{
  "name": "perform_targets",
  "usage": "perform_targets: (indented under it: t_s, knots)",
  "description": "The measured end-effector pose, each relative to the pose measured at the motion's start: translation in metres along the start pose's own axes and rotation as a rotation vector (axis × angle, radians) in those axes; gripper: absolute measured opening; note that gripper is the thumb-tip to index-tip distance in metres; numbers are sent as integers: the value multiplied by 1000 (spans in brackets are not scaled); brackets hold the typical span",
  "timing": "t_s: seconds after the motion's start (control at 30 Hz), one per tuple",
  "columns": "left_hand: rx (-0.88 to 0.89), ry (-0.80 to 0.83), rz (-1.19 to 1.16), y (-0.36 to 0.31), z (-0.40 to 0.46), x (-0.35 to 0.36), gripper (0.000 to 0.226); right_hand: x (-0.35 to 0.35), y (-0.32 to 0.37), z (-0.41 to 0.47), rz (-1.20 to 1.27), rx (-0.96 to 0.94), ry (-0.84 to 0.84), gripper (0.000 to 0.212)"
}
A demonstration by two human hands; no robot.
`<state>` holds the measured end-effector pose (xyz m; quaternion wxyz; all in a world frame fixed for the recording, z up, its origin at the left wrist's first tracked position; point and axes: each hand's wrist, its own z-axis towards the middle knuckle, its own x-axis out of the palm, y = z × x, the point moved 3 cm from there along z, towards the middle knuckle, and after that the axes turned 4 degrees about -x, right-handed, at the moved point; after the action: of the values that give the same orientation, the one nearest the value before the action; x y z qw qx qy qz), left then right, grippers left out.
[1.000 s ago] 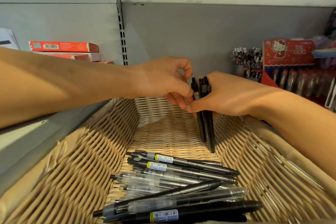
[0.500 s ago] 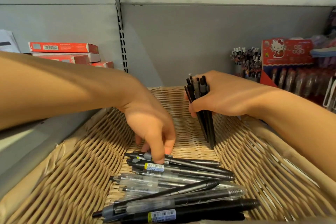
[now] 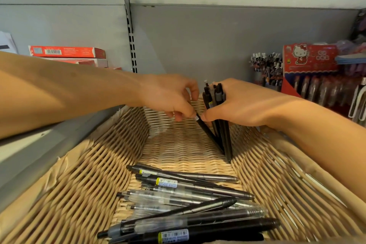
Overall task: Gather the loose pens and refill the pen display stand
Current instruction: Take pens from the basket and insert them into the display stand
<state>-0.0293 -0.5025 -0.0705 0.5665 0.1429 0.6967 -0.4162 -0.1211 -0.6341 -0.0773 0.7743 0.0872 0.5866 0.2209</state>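
We are mid-gather: our right hand (image 3: 243, 103) is curled round an upright bundle of dark pens (image 3: 221, 125), their tips standing on the floor of the wicker basket (image 3: 75, 184) near its far right corner, against the right wall. Our left hand (image 3: 170, 97) pinches the top of one more black pen (image 3: 210, 134), which leans in so that its lower end meets the foot of the bundle. We judge this pen is being added to the bundle; the next move calls for tipping it upright and letting the right fingers take it in, then reaching for the loose pens (image 3: 188, 198) heaped along the basket's near edge. Several of those carry yellow-and-white barcode stickers (image 3: 167, 182), the print too small to read. Beyond the basket's right side stands a red Hello Kitty display card (image 3: 309, 57); its characters are illegible. Past the far left corner lie red boxes (image 3: 67, 52) with a barcode
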Motion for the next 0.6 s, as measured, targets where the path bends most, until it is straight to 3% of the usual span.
perform_targets:
  t_s: [0.23,0.33,0.43,0.5,0.6]
  knots:
    - [136,42,-347,-5,-4,0,38,0,2,0,23,-1,12,12]
    - [71,105,-419,2,2,-3,35,0,1,0,33,-10,0,11]
    - [-25,249,-128,10,2,2,20,-1,2,-1,19,-18,4,13]
    - [-63,490,127,16,-7,13,10,-1,3,-2,23,-20,21,19]
    - [-124,720,235,14,-17,26,25,0,3,-3,4,-18,24,20]
